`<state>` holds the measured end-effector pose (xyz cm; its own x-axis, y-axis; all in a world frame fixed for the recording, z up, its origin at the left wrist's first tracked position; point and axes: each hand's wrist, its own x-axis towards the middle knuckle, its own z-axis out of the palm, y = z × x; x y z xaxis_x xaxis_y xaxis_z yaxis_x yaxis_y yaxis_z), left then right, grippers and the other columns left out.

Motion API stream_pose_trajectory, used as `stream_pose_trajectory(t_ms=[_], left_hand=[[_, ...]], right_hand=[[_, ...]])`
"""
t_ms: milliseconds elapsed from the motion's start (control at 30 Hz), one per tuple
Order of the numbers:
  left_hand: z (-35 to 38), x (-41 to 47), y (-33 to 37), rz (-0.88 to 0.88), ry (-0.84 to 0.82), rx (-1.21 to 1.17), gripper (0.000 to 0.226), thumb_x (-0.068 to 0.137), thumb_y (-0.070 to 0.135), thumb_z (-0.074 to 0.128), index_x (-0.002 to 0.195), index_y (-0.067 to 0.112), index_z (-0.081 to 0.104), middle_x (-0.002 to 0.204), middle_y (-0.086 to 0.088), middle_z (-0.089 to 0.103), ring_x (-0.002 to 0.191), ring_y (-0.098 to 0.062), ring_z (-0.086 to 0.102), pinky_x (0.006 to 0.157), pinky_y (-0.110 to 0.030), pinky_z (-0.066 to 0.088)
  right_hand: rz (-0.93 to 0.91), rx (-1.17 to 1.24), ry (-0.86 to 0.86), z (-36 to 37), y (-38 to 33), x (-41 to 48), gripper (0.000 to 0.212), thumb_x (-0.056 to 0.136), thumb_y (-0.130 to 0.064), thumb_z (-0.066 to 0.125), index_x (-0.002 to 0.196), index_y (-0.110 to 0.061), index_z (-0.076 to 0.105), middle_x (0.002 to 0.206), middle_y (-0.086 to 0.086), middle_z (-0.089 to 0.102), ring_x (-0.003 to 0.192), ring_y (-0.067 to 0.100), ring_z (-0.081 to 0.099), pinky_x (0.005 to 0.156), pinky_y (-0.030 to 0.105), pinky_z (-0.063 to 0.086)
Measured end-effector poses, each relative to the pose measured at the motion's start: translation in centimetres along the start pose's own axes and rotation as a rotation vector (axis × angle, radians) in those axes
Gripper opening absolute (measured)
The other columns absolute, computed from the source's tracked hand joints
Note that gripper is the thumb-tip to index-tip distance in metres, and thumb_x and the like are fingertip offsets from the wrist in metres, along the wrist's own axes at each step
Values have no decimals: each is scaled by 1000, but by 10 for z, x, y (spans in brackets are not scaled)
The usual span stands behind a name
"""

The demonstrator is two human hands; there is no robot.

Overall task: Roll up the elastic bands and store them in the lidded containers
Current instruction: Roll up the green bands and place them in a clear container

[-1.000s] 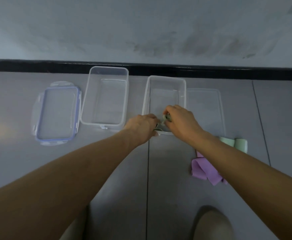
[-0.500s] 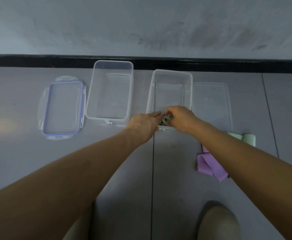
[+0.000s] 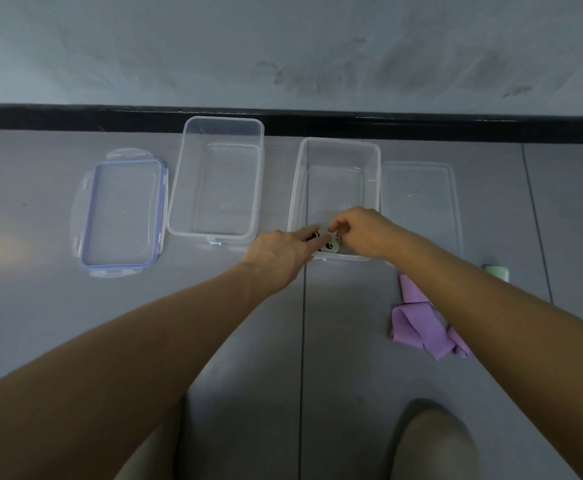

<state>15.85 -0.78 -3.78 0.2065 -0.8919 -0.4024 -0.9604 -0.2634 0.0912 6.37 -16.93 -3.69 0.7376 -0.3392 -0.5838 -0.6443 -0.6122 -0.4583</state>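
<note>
Hands meet at the near end of the right container point(image 3: 336, 168), and this seems to be because a rolled band is being set down there, close to the wall where it cannot unroll so easily. The right hand point(image 3: 366, 233) has the fingers curled, with thumb and forefinger pinched together just above the rolled band point(image 3: 329, 244); whether they grip the band itself or have just let it go, the picture does not show clearly. The left hand point(image 3: 283, 251) lies flatter, the fingers stretched toward the roll, probably to steady it from the side; one cannot tell if they press on it. The roll looks pale, grey-green, with dark openings at its end, small and tight, sitting low inside the near edge of the container. The left container point(image 3: 220, 178) stands just beside it and holds nothing that can be seen. Both containers are open, with each lid laid flat on the outer side: the blue-rimmed lid point(image 3: 120, 216) to the left, the clear lid point(image 3: 421, 202) to the right, so that the hands have free way to the openings. On the floor point(image 3: 75, 323) near the right forearm lies a purple band point(image 3: 418, 323), loose and folded over itself, not yet rolled, and a pale green band point(image 3: 497, 271) shows behind the arm, mostly hidden. By this judgement the task is at an early part, with at least two bands waiting.
</note>
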Motion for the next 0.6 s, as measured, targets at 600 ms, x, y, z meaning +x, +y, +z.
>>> stream_pose_trajectory(t_ms=[600], left_hand=[[3, -6, 4, 13, 45, 7, 49, 103, 34, 33, 151, 29, 21, 162, 12, 12, 100, -29, 65, 75, -39, 52]], right_hand=[[-38, -187, 48, 2, 4, -12, 50, 92, -1, 48, 138, -19, 52, 139, 12, 54, 123, 31, 53, 100, 37, 44]])
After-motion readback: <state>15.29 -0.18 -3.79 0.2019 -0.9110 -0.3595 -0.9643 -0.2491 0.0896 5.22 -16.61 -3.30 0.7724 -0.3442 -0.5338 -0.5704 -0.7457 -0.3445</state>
